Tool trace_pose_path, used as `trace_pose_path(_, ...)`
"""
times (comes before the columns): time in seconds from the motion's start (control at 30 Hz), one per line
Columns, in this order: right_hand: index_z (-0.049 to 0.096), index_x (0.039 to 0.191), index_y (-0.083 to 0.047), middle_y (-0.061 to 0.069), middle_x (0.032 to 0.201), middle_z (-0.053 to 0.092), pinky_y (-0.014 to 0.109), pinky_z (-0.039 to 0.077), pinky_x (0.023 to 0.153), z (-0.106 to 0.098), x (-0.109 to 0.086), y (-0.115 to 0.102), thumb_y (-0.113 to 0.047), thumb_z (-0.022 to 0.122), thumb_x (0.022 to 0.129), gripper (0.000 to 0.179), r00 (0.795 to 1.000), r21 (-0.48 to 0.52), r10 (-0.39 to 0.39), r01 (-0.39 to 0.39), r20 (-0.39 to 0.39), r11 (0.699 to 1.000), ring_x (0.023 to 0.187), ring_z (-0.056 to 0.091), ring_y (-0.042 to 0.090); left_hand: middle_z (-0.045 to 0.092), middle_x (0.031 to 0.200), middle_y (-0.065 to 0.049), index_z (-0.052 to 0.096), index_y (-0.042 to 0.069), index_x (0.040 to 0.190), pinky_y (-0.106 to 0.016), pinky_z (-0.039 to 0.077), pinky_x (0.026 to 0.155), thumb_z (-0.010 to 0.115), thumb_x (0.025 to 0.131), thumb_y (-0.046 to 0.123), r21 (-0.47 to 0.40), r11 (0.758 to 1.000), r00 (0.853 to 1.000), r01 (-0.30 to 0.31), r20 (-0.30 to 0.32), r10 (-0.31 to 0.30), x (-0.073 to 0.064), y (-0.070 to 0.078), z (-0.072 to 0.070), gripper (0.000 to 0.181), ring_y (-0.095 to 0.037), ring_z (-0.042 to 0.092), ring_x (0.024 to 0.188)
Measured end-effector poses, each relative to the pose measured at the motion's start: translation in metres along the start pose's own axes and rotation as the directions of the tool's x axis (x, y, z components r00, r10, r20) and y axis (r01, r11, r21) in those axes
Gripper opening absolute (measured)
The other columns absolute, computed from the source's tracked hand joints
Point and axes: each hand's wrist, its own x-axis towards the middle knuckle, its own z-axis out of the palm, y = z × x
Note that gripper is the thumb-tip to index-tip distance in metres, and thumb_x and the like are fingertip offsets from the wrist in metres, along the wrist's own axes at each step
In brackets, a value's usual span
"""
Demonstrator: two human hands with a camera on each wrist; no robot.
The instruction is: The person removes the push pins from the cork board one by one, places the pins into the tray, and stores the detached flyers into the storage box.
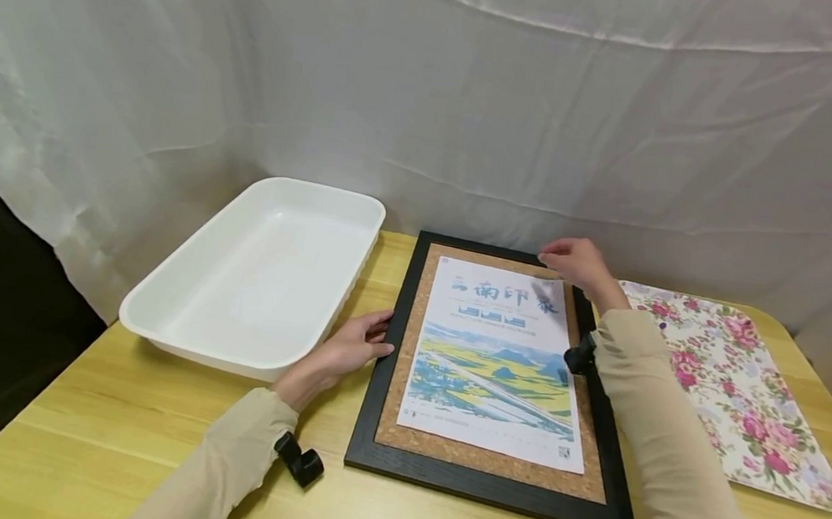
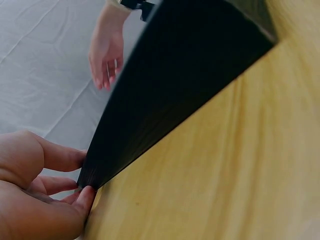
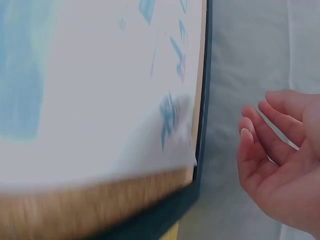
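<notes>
A cork board in a black frame lies on the table, with a printed poster on its cork. The poster carries blue lettering above a yellow-green landscape. My left hand grips the frame's left edge; the left wrist view shows fingers and thumb on either side of the dark edge. Above the board's far right corner hovers my right hand, fingers loosely bent. In the right wrist view this hand is apart from the poster and frame, and nothing shows between its fingers.
A deep white tray stands left of the board. To the right, partly behind my right forearm, lies a floral-patterned board. A pale grey cloth hangs behind the wooden table.
</notes>
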Motion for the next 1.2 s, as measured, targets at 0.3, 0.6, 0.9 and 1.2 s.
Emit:
trace_pose_path(0.3, 0.059, 0.127, 0.003, 0.021, 0.128, 0.055, 0.044, 0.048, 0.096, 0.033, 0.017, -0.016, -0.016, 0.055, 0.099, 0.034, 0.990, 0.119, 0.137, -0.140, 0.025, 0.983, 0.109, 0.054, 0.033, 0.033, 0.150, -0.022, 0.025, -0.002, 0.151, -0.041, 0.037, 0.109, 0.055, 0.095, -0.005, -0.009, 1.000, 1.000, 0.004, -0.011, -0.004, -0.002, -0.001, -0.002, 0.064, -0.035, 0.034, 0.136)
trace_pose_path(0.6, 0.062, 0.125, 0.000, 0.018, 0.124, 0.059, 0.041, 0.050, 0.092, 0.071, 0.018, -0.039, -0.017, 0.055, 0.098, 0.032, 0.996, 0.161, 0.082, -0.087, 0.035, 0.983, 0.105, 0.057, 0.030, 0.033, 0.150, -0.022, 0.025, 0.000, 0.152, -0.041, 0.037, 0.108, 0.055, 0.095, -0.004, -0.006, 1.000, 1.000, 0.009, -0.011, -0.009, -0.004, -0.001, -0.004, 0.064, -0.035, 0.034, 0.136)
trace_pose_path(0.9, 0.066, 0.121, -0.006, 0.012, 0.121, 0.061, 0.040, 0.047, 0.094, 0.107, 0.024, -0.061, -0.019, 0.062, 0.095, 0.030, 0.999, 0.182, 0.044, -0.047, 0.020, 0.982, 0.108, 0.055, 0.026, 0.033, 0.150, -0.022, 0.026, 0.000, 0.151, -0.041, 0.038, 0.108, 0.055, 0.095, -0.004, 0.003, 1.000, 1.000, 0.004, -0.021, -0.004, -0.007, -0.002, -0.006, 0.064, -0.035, 0.034, 0.136)
trace_pose_path(1.2, 0.068, 0.115, -0.003, 0.013, 0.118, 0.063, 0.040, 0.046, 0.095, 0.128, 0.025, -0.072, -0.016, 0.064, 0.094, 0.024, 1.000, 0.153, 0.003, -0.002, -0.008, 0.988, 0.109, 0.056, 0.027, 0.033, 0.150, -0.022, 0.026, -0.001, 0.151, -0.041, 0.038, 0.108, 0.055, 0.095, -0.004, 0.002, 1.000, 1.000, -0.002, -0.013, 0.002, -0.009, -0.003, -0.007, 0.064, -0.035, 0.034, 0.136)
